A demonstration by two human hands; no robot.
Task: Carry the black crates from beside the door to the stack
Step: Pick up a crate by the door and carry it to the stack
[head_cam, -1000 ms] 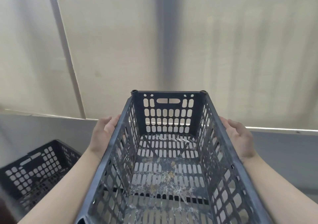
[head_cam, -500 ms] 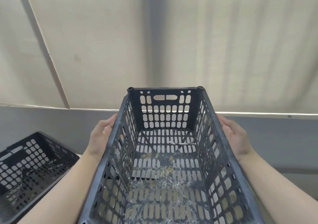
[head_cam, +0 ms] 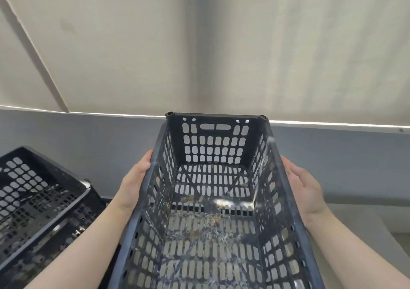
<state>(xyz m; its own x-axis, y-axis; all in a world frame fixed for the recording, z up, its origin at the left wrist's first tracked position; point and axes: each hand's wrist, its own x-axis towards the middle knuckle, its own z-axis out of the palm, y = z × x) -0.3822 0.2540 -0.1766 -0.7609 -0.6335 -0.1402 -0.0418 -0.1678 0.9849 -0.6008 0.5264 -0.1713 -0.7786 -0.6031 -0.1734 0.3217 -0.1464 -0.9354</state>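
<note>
black crate [head_cam: 213, 146] held up, left hand [head_cam: 135, 182] and right hand [head_cam: 306, 188] flat against its side walls, fingers pressed together; second crate [head_cam: 33, 200] sits left.

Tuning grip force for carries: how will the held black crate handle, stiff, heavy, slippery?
Probably light for its size: the black crate is mostly slots in walls and floor, holding only specks of debris. Likely stiff, given the continuous rim. May slip, since left hand and right hand seem to press flat on its sides.
</note>
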